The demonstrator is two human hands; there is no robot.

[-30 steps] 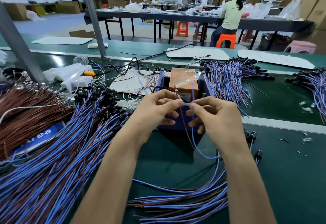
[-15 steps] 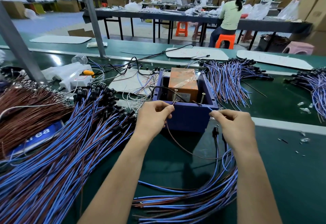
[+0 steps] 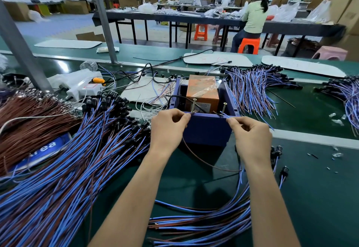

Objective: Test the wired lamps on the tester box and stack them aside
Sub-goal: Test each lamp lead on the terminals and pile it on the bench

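On the green desk [image 3: 310, 188], the left hand [image 3: 168, 128] pinches a thin brown wire [image 3: 202, 162] at one upright screw [image 3: 193, 106] of the open blue tester box [image 3: 206, 130]. The right hand [image 3: 250, 136] pinches a blue wire [image 3: 240, 176] beside the other screw [image 3: 223, 108].

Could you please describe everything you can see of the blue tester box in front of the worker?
The tester box is an open-topped, square, blue-violet box, plastic by its look, standing upright on the green bench. Inside sits an orange block wrapped in clear film. Two screws stand upright at its near rim, and a black cable enters over its left wall. At that rim the left hand pinches a brown wire and the right hand a blue wire.
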